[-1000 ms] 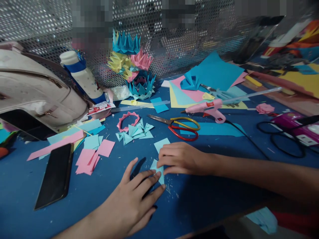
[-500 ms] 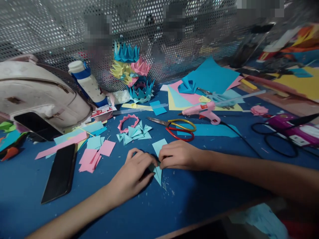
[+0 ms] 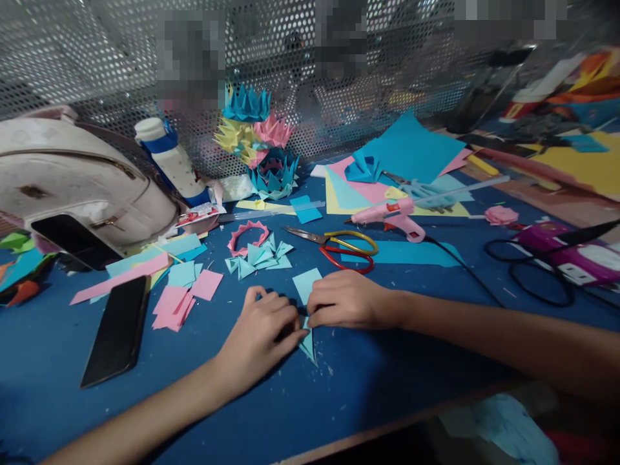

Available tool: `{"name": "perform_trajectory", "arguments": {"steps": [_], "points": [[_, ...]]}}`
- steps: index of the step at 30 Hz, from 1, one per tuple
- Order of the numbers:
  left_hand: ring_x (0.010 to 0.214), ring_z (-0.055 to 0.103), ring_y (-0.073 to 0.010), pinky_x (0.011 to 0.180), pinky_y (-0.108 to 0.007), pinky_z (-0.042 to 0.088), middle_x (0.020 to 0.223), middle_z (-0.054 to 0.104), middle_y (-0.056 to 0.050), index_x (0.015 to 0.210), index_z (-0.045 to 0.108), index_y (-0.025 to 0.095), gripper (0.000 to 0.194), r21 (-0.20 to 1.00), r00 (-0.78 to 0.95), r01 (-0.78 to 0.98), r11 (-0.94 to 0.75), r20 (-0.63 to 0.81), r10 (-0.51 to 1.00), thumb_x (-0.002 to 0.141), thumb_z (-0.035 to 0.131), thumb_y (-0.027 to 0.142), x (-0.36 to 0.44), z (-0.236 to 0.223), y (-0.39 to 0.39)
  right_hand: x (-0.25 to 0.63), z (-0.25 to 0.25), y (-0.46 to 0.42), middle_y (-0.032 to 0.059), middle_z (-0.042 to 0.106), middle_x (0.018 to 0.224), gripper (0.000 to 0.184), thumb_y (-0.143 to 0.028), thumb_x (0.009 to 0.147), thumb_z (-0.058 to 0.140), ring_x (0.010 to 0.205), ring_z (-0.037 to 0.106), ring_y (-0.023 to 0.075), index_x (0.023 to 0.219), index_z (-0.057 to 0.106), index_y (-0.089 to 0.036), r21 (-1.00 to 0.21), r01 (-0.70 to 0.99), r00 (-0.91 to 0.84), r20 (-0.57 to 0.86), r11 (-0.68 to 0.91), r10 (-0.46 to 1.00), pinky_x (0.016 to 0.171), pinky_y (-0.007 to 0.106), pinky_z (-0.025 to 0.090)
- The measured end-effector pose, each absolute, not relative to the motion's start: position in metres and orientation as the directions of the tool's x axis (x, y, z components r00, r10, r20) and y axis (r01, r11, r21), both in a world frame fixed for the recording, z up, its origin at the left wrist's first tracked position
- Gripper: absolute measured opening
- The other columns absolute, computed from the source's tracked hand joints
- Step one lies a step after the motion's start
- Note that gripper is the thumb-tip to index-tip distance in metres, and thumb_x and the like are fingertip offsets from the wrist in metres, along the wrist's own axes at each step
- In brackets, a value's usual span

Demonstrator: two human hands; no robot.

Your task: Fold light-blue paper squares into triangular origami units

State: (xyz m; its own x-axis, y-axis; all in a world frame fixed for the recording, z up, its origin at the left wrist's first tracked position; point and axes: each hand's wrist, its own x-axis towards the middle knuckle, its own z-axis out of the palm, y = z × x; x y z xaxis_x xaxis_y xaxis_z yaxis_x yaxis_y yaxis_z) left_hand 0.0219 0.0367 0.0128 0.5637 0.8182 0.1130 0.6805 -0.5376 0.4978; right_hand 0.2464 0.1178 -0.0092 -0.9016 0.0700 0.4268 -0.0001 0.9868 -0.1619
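Between my two hands is a small light-blue paper piece point(image 3: 307, 346), folded to a narrow point toward me. My left hand point(image 3: 264, 332) pinches its left side between thumb and fingers. The fingertips of my right hand point(image 3: 346, 300) are closed on its upper right edge, partly hiding it. Just beyond lies a flat light-blue paper square point(image 3: 307, 284), its lower part behind my fingers. Several folded light-blue triangles point(image 3: 261, 257) are heaped farther off, against a pink zigzag paper ring point(image 3: 248, 237).
Scissors point(image 3: 334, 245) with red and yellow handles and a pink glue gun point(image 3: 392, 216) lie beyond my right hand. To the left are a phone point(image 3: 116, 332), pink paper squares point(image 3: 174, 309), a bottle point(image 3: 172, 161) and a backpack point(image 3: 72, 174). Paper crowns point(image 3: 274, 171) stand at the back.
My left thumb has moved up and in over the folded paper, so less of the paper shows. Both hands stay at the same spot; the view has shifted slightly.
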Motion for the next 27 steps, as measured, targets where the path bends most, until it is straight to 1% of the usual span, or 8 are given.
{"name": "perform_trajectory", "arguments": {"steps": [2,4,8,12,16,19,22,27], "points": [[0.077,0.052,-0.0166,0.085,-0.038,0.028,0.075,0.057,0.004,0.074,0.056,0.018,0.025,0.488,0.525,0.706,-0.513,0.125,0.842,0.094,0.066,0.029,0.019,0.011,0.033,0.247,-0.009,0.117,0.0020,0.067,0.094,0.028,-0.025,0.106,0.040,0.085,0.055,0.0146,0.100,0.067,-0.021,-0.139,-0.007,-0.903,0.427,0.990,0.054,0.068,0.030,0.035],[0.079,0.052,-0.0175,0.085,-0.038,0.028,0.079,0.056,0.003,0.073,0.055,0.018,0.027,0.487,0.484,0.726,-0.486,0.140,0.864,0.091,0.071,0.030,0.016,0.009,0.028,0.247,-0.008,0.118,0.0020,0.067,0.094,0.025,-0.024,0.105,0.042,0.086,0.055,0.0148,0.101,0.067,-0.021,-0.125,-0.012,-0.906,0.421,0.992,0.042,0.068,0.030,0.035],[0.089,0.055,-0.0191,0.088,-0.038,0.028,0.095,0.061,0.001,0.084,0.054,0.020,0.020,0.510,0.439,0.727,-0.459,0.168,0.883,0.087,0.074,0.023,0.014,0.007,0.018,0.247,-0.008,0.119,0.0032,0.067,0.095,0.029,-0.025,0.106,0.037,0.085,0.056,0.0149,0.102,0.066,-0.020,-0.142,-0.025,-0.907,0.419,0.989,0.037,0.068,0.030,0.035],[0.106,0.056,-0.0213,0.093,-0.039,0.028,0.114,0.064,-0.001,0.098,0.056,0.023,0.011,0.531,0.443,0.699,-0.479,0.204,0.873,0.093,0.065,0.020,0.013,0.006,0.011,0.247,-0.007,0.119,0.0030,0.067,0.095,0.030,-0.025,0.107,0.035,0.085,0.056,0.0143,0.102,0.065,-0.020,-0.150,-0.021,-0.909,0.414,0.989,0.044,0.068,0.030,0.036],[0.120,0.053,-0.0229,0.099,-0.041,0.026,0.130,0.062,-0.004,0.110,0.057,0.024,0.012,0.515,0.452,0.683,-0.518,0.258,0.854,0.100,0.059,0.029,0.011,0.003,0.009,0.247,-0.006,0.118,0.0011,0.068,0.094,0.027,-0.022,0.106,0.039,0.084,0.056,0.0131,0.102,0.066,-0.021,-0.144,-0.009,-0.909,0.414,0.990,0.052,0.068,0.029,0.036],[0.114,0.057,-0.0200,0.103,-0.041,0.025,0.125,0.066,-0.003,0.114,0.059,0.023,0.015,0.479,0.488,0.655,-0.584,0.322,0.811,0.103,0.054,0.032,0.008,-0.001,0.008,0.247,-0.005,0.118,0.0002,0.068,0.093,0.026,-0.022,0.106,0.041,0.084,0.056,0.0128,0.102,0.066,-0.021,-0.153,-0.005,-0.911,0.409,0.988,0.059,0.068,0.029,0.036],[0.109,0.060,-0.0165,0.106,-0.039,0.026,0.118,0.069,-0.002,0.115,0.061,0.020,0.016,0.433,0.544,0.612,-0.662,0.378,0.749,0.106,0.048,0.025,0.007,-0.004,0.007,0.247,-0.006,0.118,-0.0010,0.068,0.094,0.025,-0.023,0.106,0.042,0.083,0.056,0.0122,0.100,0.067,-0.022,-0.163,0.001,-0.910,0.410,0.987,0.069,0.068,0.029,0.036],[0.115,0.059,-0.0177,0.109,-0.039,0.029,0.123,0.069,-0.006,0.117,0.063,0.014,0.029,0.339,0.644,0.554,-0.761,0.404,0.649,0.109,0.035,0.017,0.005,-0.002,0.006,0.246,-0.007,0.118,-0.0019,0.069,0.092,0.024,-0.025,0.106,0.044,0.081,0.057,0.0112,0.097,0.066,-0.022,-0.173,0.027,-0.911,0.401,0.985,0.096,0.068,0.028,0.035]]}}
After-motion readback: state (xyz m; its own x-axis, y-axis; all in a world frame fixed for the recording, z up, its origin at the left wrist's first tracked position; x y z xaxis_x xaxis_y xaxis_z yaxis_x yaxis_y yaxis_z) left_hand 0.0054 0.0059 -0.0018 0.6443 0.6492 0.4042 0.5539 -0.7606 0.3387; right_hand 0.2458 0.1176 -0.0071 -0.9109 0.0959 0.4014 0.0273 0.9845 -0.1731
